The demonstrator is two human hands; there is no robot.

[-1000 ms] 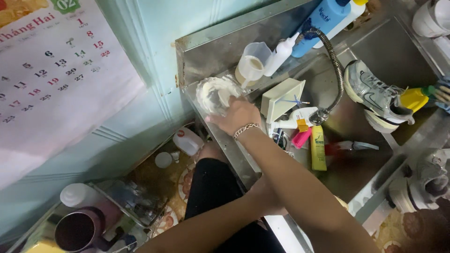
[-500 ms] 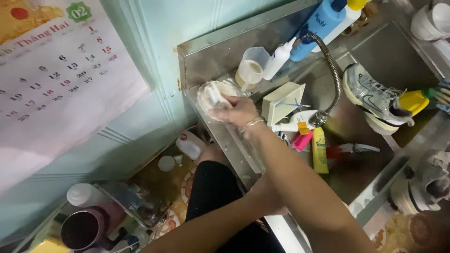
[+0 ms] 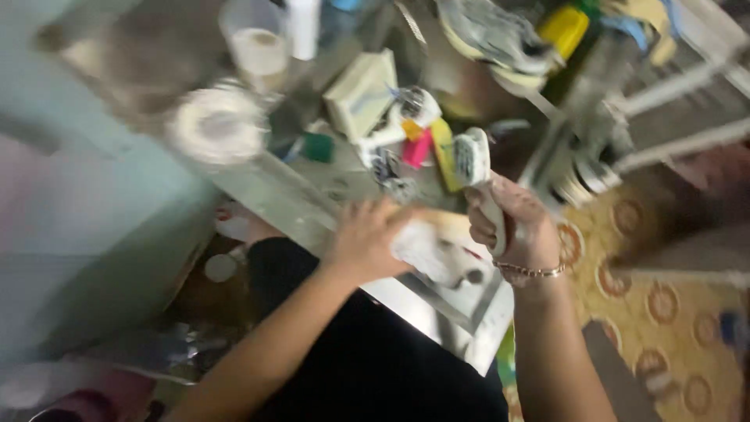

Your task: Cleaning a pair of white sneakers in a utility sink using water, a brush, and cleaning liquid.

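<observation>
Over the sink edge (image 3: 312, 211), right hand (image 3: 519, 223) now grips a brush (image 3: 475, 168); left hand (image 3: 367, 238) holds a shoe (image 3: 437, 254).

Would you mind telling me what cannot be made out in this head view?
- White item under the left hand: motion blur hides its kind.
- Brush in the right hand: bristles smeared; handle covered by fingers.
- Round white tub: contents blurred.
- Shoe: cut off by the top edge.
- Lower left corner: blurred beyond telling.

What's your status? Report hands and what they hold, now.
Right hand gripping white brush, bristle head up. Left hand on a white item, too blurred to identify. Both over steel counter edge. Nothing between them.
</observation>
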